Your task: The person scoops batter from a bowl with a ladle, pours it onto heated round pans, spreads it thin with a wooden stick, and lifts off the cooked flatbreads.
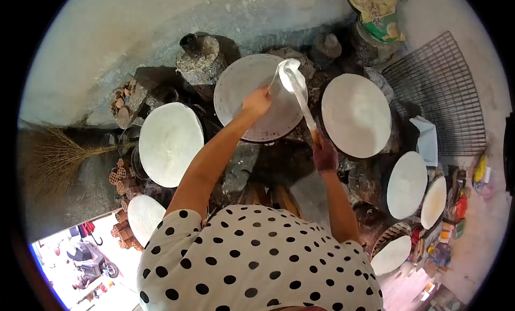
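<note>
Evidently, right of centre, the right hand grips the slick-looking ladle, likely safest by its handle; the left hand pinches something thin.

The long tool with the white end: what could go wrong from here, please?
The white stuff on the long tool might drip past the rim, as it hangs near the edge of the round plate. The left hand, over that plate, might get burned if it is hot; heat does not show.
</note>
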A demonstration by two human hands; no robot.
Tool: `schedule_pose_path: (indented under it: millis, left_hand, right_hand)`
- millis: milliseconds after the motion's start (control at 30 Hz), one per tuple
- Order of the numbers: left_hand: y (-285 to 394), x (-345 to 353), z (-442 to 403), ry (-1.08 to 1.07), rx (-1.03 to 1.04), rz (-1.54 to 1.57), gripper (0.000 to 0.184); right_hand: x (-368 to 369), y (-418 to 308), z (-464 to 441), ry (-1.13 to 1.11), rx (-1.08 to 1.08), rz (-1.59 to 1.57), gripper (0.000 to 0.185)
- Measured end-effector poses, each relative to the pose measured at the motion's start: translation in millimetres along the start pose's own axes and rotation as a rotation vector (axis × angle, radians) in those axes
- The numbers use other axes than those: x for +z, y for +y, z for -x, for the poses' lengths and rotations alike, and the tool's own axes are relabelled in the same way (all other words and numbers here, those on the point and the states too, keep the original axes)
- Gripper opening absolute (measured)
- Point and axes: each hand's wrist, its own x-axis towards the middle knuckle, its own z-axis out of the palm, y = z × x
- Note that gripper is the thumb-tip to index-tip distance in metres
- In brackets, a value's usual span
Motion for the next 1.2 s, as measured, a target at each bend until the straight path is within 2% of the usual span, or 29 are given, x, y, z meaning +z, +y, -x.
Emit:
schedule_pose_path:
  millis: [33,67,100,167,233,267,300,333,400,433,500,600,667,733,767,800,833,867,933,967,1033,1067,1100,1167,1200]
  left_hand:
    - [3.0,-14.5,3.9,0.038,-0.007,-0.171,0.043]
    - [-2.8,-20.2,4.4,0.035,-0.012,-0.168,0.043]
    - [-7.5,-25.9,3.6,0.067,0.039,-0.204,0.043]
    - [-14.8,-39.7,6.3,0.097,0.093,-0.243,0.042]
    - [-18.8,-63.6,16.7,0.133,0.038,-0.341,0.044]
    - [-18.5,-78.7,23.4,0.141,0.035,-0.345,0.044]
    - [-16.4,-96.2,35.2,0.314,0.07,-0.302,0.044]
    - [-14.4,-113.4,51.2,0.48,0.108,-0.258,0.045]
    - [1.1,-154.2,86.0,0.568,0.097,-0.103,0.047]
    - [7.8,-171.7,104.0,0.566,0.107,-0.041,0.043]
    - [-8.6,-178.6,131.4,0.549,0.119,0.067,0.042]
    - [-21.0,-182.9,166.4,0.168,-0.027,0.862,0.032]
    - [-10.4,-186.3,187.3,0.126,-0.132,1.125,0.029]
    - [3.9,-194.4,212.3,0.21,-0.106,1.107,0.024]
    - [7.5,-198.1,223.6,0.348,0.037,1.203,0.021]
    - [13.0,-203.0,235.6,0.489,0.181,1.292,0.02]
    - [25.8,-214.5,248.7,0.495,0.239,1.313,0.02]
    - [35.4,-223.7,258.2,0.505,0.231,1.306,0.02]
    - [53.7,-239.4,275.9,0.145,0.565,1.522,0.024]
    - [64.9,-246.5,285.8,0.079,0.606,1.471,0.027]
    - [90.3,-255.8,302.7,-0.005,0.734,1.457,0.022]
    - [93.3,-258.2,303.6,-0.165,0.875,1.491,0.018]
    - [97.6,-272.8,289.2,-0.529,1.062,1.384,0.017]
    - [128.0,-259.3,294.9,-0.402,1.097,1.5,0.023]
    - [143.3,-252.6,297.6,-0.334,1.114,1.552,0.03]
  right_hand:
    - [4.6,-5.7,5.5,0.03,-0.042,-0.026,0.047]
    - [26.0,5.8,6.8,0.025,-0.041,-0.024,0.047]
    - [61.5,32.2,8.6,0.124,-0.004,-0.319,0.044]
    - [85.7,23.5,4.5,0.225,0.036,-0.617,0.041]
    - [90.3,-39.3,-27.1,-0.117,0.341,-0.128,0.045]
    - [102.0,-35.8,-43.3,-0.119,0.334,-0.132,0.045]
    - [110.9,-36.1,-54.8,-0.163,0.316,-0.191,0.047]
    - [114.2,-32.6,-45.6,-0.171,0.398,-0.278,0.048]
    - [105.4,-50.9,-27.0,-0.166,0.566,-0.447,0.051]
    - [137.4,-4.9,-9.3,0.033,0.402,-0.678,0.049]
    - [144.3,-8.9,-1.8,0.222,0.224,-0.89,0.046]
    - [149.5,-72.1,-36.3,0.015,0.575,-0.058,0.055]
    - [176.0,-37.0,-68.5,0.206,0.243,-0.561,0.053]
    - [153.7,-23.7,-90.9,-0.341,0.463,-0.102,0.042]
    - [149.3,-2.1,-79.2,-0.141,0.355,-0.557,0.043]
    - [147.5,10.7,-70.3,-0.035,0.304,-0.783,0.044]
    - [146.0,24.0,-61.2,0.057,0.233,-1.006,0.044]
    - [144.7,28.1,-57.8,0.11,0.275,-0.637,0.041]
    - [140.0,0.3,-53.5,0.134,0.3,-0.274,0.038]
    - [117.8,-57.1,-59.7,0.04,0.449,-0.279,0.038]
    - [133.0,-55.1,-88.8,-0.232,0.254,0.25,0.039]
    - [140.5,-54.1,-103.2,-0.323,0.12,0.491,0.039]
    - [152.3,-40.8,-116.6,-0.26,-0.008,0.487,0.042]
    - [160.6,-33.4,-136.7,-0.229,-0.07,0.391,0.045]
    - [155.0,-35.6,-144.0,-0.259,-0.003,0.303,0.045]
